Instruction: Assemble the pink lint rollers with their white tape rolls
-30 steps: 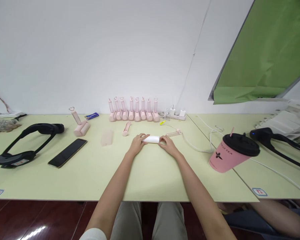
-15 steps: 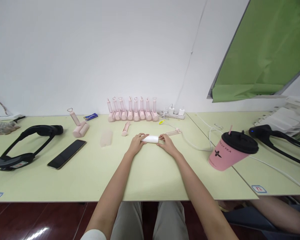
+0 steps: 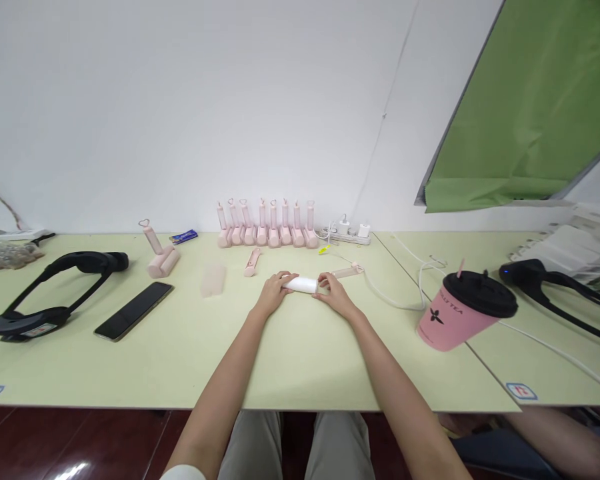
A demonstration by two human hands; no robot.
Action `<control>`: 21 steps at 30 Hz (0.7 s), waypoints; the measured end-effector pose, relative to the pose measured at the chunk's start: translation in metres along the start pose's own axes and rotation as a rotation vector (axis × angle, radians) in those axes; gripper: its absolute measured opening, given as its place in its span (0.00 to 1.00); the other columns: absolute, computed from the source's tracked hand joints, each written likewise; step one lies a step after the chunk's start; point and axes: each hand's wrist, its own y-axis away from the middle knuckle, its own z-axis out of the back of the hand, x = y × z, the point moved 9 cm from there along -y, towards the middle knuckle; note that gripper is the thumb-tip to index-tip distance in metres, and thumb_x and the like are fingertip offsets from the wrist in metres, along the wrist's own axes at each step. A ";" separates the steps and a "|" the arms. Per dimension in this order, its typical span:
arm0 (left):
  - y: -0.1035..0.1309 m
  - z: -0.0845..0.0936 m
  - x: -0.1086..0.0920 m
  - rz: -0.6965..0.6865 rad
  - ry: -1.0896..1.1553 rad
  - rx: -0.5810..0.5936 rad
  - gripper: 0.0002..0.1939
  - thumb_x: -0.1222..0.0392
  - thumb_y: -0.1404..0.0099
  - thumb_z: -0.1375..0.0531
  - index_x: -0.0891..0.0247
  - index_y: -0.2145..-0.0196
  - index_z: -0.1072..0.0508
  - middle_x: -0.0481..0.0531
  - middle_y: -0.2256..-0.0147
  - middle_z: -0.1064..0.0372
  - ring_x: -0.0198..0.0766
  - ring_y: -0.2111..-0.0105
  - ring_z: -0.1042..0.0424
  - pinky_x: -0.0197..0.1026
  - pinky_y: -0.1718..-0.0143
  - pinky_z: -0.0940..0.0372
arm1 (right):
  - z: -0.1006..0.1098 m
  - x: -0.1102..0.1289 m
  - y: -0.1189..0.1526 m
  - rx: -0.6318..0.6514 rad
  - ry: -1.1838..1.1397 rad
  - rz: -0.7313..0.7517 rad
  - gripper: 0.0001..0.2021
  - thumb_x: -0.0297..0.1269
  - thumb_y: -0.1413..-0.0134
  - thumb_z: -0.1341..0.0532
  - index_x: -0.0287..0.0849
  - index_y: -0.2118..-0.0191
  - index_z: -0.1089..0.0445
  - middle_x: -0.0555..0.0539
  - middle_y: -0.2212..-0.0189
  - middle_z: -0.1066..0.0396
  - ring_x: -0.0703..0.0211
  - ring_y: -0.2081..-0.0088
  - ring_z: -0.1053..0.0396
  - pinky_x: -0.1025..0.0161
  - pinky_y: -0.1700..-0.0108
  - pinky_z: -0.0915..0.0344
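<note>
A white cylinder [image 3: 303,285] lies sideways over the pale green table, between my two hands. My left hand [image 3: 276,291] has its fingers and thumb closed on the cylinder's left end. At the right end, the fingertips of my right hand [image 3: 333,292] pinch the cylinder's rim. Just beyond my right hand lies a clear pink tube [image 3: 347,271] with a cord. A small pink part [image 3: 252,262] lies behind my left hand, and a translucent pale pink piece [image 3: 213,280] rests further left.
Several pink devices [image 3: 273,235] stand in a row by the wall, beside a power strip [image 3: 350,235]. A pink cup [image 3: 460,310] with a black lid is at right. At left are a phone [image 3: 133,311], a black headset [image 3: 55,293] and another pink device [image 3: 163,261].
The whole view has shifted slightly, so the table appears a little lower. Both hands keep their hold at the two ends of the white cylinder.
</note>
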 end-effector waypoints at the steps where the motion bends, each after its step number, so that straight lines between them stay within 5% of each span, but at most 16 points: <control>1: 0.000 0.000 0.000 0.001 0.000 0.001 0.22 0.62 0.42 0.44 0.50 0.49 0.37 0.49 0.52 0.39 0.40 0.57 0.38 0.43 0.54 0.43 | 0.000 0.000 0.000 -0.005 -0.006 -0.004 0.20 0.40 0.64 0.37 0.45 0.62 0.42 0.50 0.65 0.35 0.60 0.64 0.36 0.60 0.61 0.40; 9: -0.001 -0.001 0.002 -0.003 -0.018 -0.002 0.22 0.61 0.42 0.44 0.50 0.49 0.38 0.49 0.52 0.39 0.39 0.57 0.38 0.43 0.54 0.43 | 0.004 0.006 0.002 -0.005 -0.026 -0.033 0.18 0.37 0.63 0.38 0.45 0.62 0.40 0.51 0.66 0.32 0.58 0.63 0.34 0.61 0.62 0.40; 15: 0.002 0.003 -0.006 0.026 -0.089 -0.006 0.22 0.53 0.41 0.45 0.50 0.48 0.38 0.50 0.54 0.39 0.41 0.56 0.40 0.46 0.53 0.45 | 0.020 0.013 0.007 0.016 0.244 0.026 0.16 0.37 0.58 0.40 0.48 0.58 0.33 0.46 0.59 0.32 0.53 0.56 0.37 0.56 0.56 0.43; 18: 0.003 0.021 -0.012 0.065 -0.106 -0.127 0.24 0.49 0.39 0.48 0.52 0.45 0.43 0.52 0.51 0.41 0.43 0.52 0.44 0.48 0.50 0.49 | 0.029 0.010 0.010 0.008 0.376 -0.011 0.22 0.40 0.60 0.37 0.52 0.54 0.35 0.46 0.54 0.35 0.48 0.51 0.41 0.53 0.54 0.47; 21: 0.010 0.053 -0.004 0.164 -0.078 -0.383 0.21 0.52 0.36 0.54 0.57 0.46 0.42 0.54 0.49 0.42 0.43 0.49 0.46 0.48 0.48 0.52 | 0.042 0.011 0.009 -0.054 0.346 -0.020 0.23 0.43 0.59 0.37 0.52 0.53 0.36 0.48 0.53 0.35 0.50 0.52 0.40 0.54 0.54 0.47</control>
